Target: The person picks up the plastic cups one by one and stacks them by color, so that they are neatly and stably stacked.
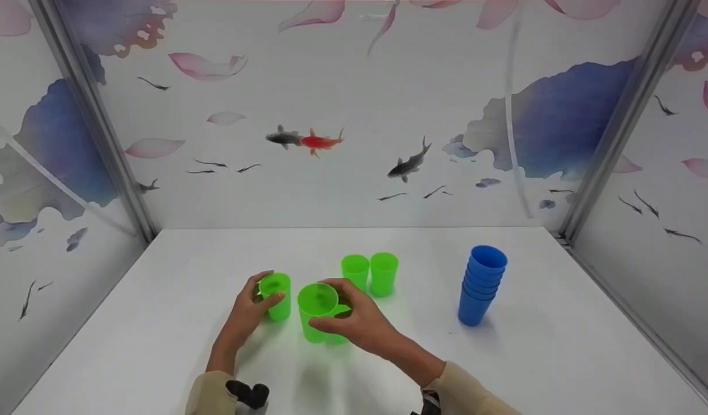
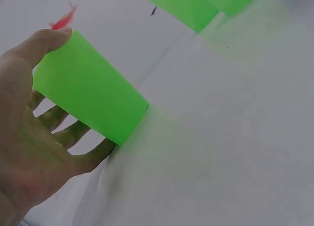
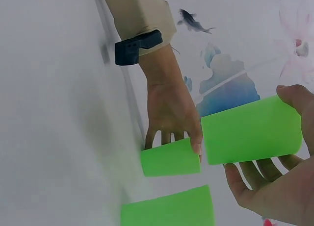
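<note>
My left hand (image 1: pixel 241 320) grips an upright green cup (image 1: pixel 280 305) between thumb and fingers; its base meets the table in the left wrist view. Just to the right, my right hand (image 1: pixel 362 317) holds a second green cup (image 1: pixel 312 323) by its upper sides, mouth up. That cup (image 3: pixel 252 130) hangs above the table in the right wrist view, higher than the left-hand cup (image 3: pixel 171 158). Partly hidden behind it and my right fingers, another green cup (image 1: pixel 338 335) stands on the table.
Two green cups (image 1: pixel 384 275) stand side by side farther back. At the right is a stack of several blue cups (image 1: pixel 476 308), nested and upright. The white table (image 1: pixel 561 357) meets printed panels (image 1: pixel 354 196) at the back and both sides.
</note>
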{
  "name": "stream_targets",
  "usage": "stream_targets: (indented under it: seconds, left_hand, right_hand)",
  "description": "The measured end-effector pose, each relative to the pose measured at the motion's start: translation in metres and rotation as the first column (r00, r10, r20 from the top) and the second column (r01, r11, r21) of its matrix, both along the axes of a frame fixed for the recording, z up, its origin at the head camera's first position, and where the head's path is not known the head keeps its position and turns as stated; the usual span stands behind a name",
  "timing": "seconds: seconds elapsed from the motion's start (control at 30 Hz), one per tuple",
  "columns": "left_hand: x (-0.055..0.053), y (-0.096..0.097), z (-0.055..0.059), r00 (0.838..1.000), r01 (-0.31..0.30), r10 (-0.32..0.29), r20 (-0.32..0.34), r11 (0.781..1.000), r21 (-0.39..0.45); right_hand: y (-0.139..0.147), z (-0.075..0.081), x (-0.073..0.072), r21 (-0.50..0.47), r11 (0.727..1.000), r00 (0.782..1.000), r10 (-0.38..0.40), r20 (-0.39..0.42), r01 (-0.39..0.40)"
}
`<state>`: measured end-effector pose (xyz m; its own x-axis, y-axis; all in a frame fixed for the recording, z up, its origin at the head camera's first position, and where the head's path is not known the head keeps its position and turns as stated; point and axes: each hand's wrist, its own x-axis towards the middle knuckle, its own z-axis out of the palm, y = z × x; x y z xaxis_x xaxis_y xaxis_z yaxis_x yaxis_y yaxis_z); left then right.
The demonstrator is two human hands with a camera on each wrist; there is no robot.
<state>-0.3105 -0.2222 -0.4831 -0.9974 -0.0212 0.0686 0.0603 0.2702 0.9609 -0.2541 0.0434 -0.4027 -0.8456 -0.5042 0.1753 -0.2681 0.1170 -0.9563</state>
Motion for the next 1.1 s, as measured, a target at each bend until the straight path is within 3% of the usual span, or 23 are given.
stream_targets:
  seconds: [0.33,0.63,1.1]
  left_hand:
    - [-0.002,-0.002,-0.002,1.0,0.002,-0.001,0.004,1.0,-0.005]
    - [-0.004,-0.001,-0.002,1.0,0.012,-0.012,-0.004,1.0,0.003]
    - [-0.003,-0.003,0.001,0.999,-0.004,0.006,0.043,0.999,-0.044]
  right_hand:
    - [-0.017,0.023,-0.018,0.036,0.999,0.997,-0.028,-0.066,0.03]
    - [-0.033,0.04,-0.036,0.01,0.997,0.995,-0.075,-0.063,0.076]
    - [-0.068,0.042,-0.059,0.046,0.994,0.993,-0.098,-0.072,0.102]
